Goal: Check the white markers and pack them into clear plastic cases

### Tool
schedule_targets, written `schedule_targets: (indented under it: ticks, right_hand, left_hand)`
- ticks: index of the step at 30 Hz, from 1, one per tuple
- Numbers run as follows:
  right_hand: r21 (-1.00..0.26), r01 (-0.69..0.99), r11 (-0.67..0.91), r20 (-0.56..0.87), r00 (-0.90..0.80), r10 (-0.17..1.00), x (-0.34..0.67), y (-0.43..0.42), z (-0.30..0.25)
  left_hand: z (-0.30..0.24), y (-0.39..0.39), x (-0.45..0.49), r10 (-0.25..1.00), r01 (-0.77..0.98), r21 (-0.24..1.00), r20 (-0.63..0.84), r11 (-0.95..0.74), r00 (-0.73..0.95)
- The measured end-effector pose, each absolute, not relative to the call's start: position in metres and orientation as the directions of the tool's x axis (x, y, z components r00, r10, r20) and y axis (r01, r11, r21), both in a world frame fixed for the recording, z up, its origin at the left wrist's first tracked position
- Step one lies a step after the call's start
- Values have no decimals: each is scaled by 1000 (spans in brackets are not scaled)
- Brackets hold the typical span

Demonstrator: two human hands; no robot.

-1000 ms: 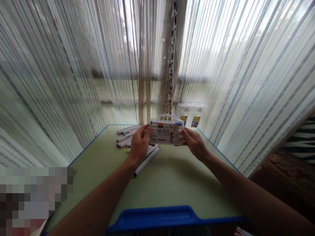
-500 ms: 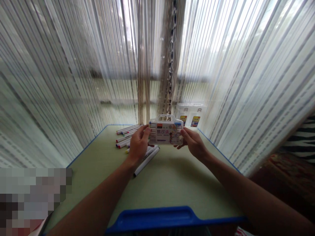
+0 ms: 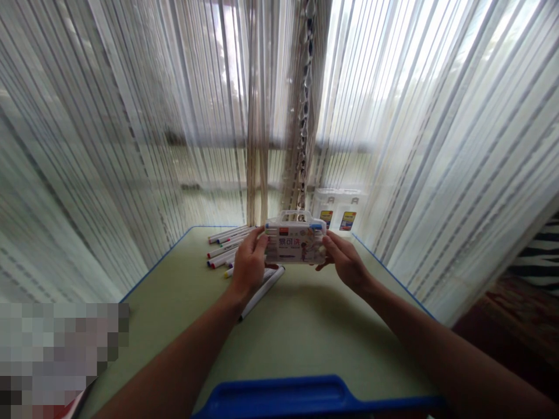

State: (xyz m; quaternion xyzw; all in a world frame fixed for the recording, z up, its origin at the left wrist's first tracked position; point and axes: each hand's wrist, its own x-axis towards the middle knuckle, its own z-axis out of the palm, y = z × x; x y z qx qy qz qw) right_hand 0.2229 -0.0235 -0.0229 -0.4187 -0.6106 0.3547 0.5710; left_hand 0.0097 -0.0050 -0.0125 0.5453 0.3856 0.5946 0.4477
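A clear plastic marker case with a carry handle and a printed label is held up above the green table. My left hand grips its left end, thumb on the front. My right hand grips its right end. Several white markers with coloured caps lie loose on the table behind and under my left hand; one longer marker lies nearer to me.
Two more clear marker cases stand at the table's far right corner against the striped sheer curtains. The table has a blue rim, with a blue handle-like part at the near edge. A blurred patch covers the lower left.
The view has shifted slightly down; both hands keep the case between them, lowered a little toward the table. The loose markers have not moved.
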Motion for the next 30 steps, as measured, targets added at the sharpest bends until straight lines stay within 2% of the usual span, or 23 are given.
schedule_targets:
  ticks: [8, 16, 30]
  right_hand:
    - [-900, 111, 422, 424, -9, 906, 223, -22, -25]
    - [-890, 103, 444, 444, -21, 896, 225, -20, -28]
    - [-929, -38, 367, 367, 14, 930, 220, -23, -21]
  left_hand:
    - [-18, -1, 9, 953, -141, 943, 300, -301, -31]
    - [-16, -2, 9, 956, -267, 919, 290, -291, -41]
    - [-11, -5, 11, 957, -231, 933, 290, -275, 32]
